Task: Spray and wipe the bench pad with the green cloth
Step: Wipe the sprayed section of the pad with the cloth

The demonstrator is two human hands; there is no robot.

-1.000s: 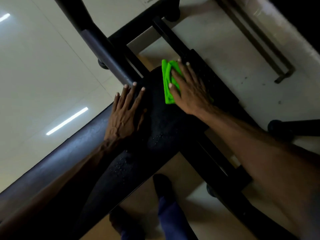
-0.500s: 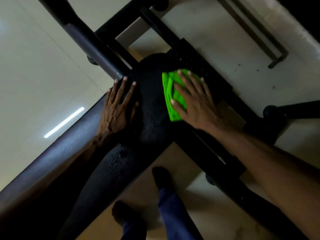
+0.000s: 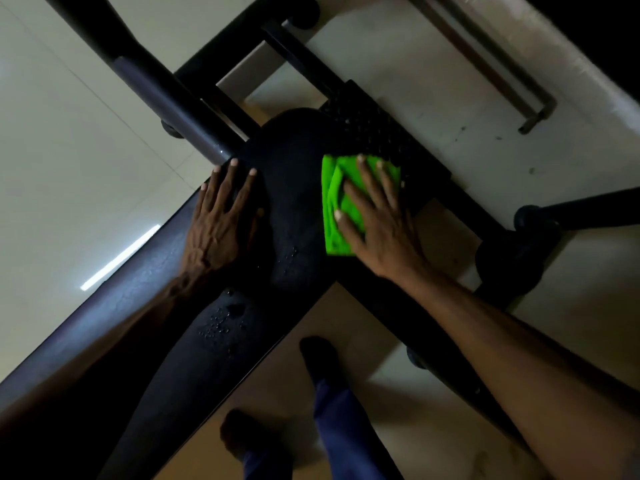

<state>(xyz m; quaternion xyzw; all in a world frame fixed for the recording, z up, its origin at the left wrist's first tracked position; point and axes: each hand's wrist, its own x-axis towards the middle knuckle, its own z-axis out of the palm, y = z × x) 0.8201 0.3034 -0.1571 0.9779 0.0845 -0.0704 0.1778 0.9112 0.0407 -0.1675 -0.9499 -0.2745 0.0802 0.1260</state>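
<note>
The black bench pad (image 3: 291, 188) runs from the lower left up to the middle of the head view, with spray droplets (image 3: 221, 323) on its surface. A folded bright green cloth (image 3: 334, 202) lies on the pad's right edge. My right hand (image 3: 377, 220) presses flat on the cloth with fingers spread. My left hand (image 3: 221, 213) rests flat on the pad's left side, fingers apart, holding nothing. No spray bottle is in view.
A dark barbell bar (image 3: 156, 88) crosses diagonally at the upper left. Black frame beams (image 3: 450, 341) run under the pad. A perforated black plate (image 3: 377, 133) sits beyond the cloth. My feet (image 3: 318, 358) stand on the tiled floor below.
My right hand has slid the green cloth down the pad toward me and to its right edge. My left hand has stayed flat on the pad.
</note>
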